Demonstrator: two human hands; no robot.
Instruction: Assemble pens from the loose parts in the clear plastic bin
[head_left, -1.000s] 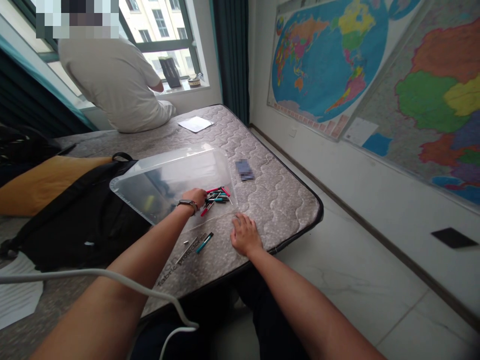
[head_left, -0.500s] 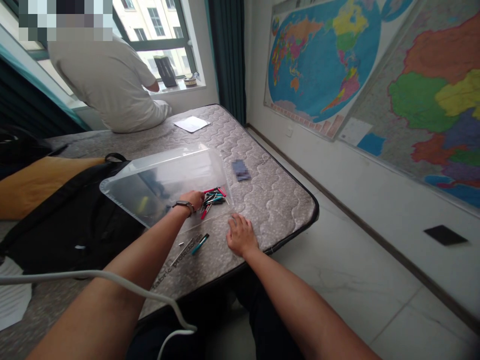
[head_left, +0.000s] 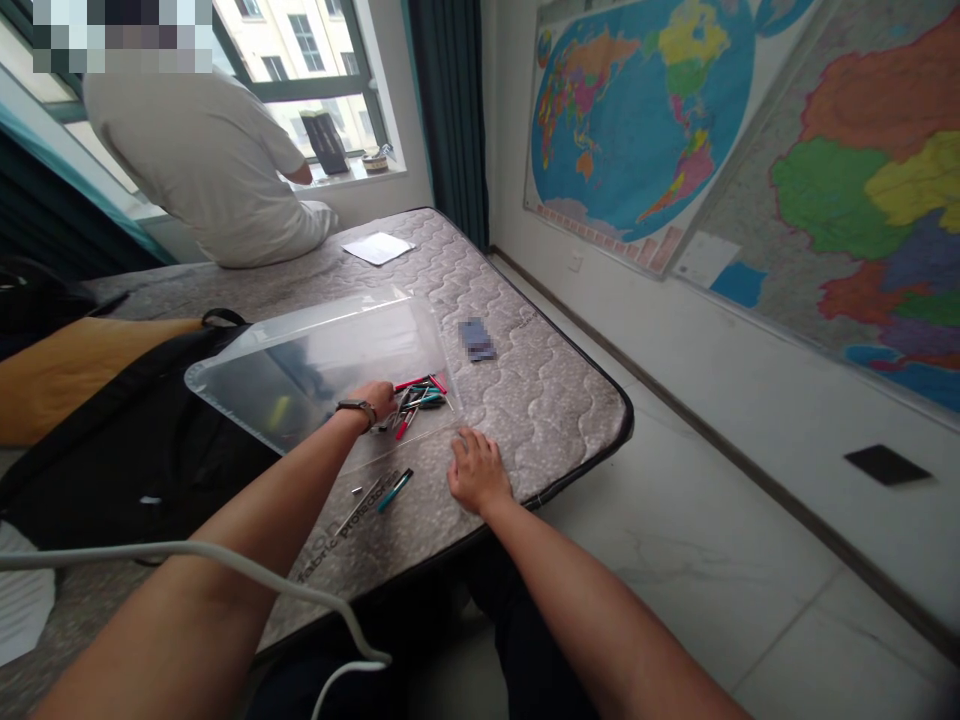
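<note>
My left hand (head_left: 381, 399), with a dark band on its wrist, reaches into a clear plastic box (head_left: 360, 340) lying on the mattress. Its fingers are curled down at the left side of a pile of pens (head_left: 421, 398), red, teal and dark. The fingertips are hidden, so what they grip cannot be made out. Beside the box's near corner, my right hand (head_left: 478, 470) rests on the mattress with fingers apart, holding nothing. In front of the box lie a teal pen (head_left: 396, 490), a thin metallic rod (head_left: 358, 507) and a tiny silvery piece (head_left: 357, 491).
A black bag (head_left: 165, 470) lies left of the box. A blurred bluish item (head_left: 477, 340) and a white sheet (head_left: 378, 248) lie farther back on the mattress (head_left: 555, 400). A white cable (head_left: 225, 557) crosses the foreground. A person (head_left: 202, 160) sits by the window.
My left hand has shifted slightly left at the edge of the pens, and more of the pile shows below it. My right hand stays in place. The view has moved a little.
</note>
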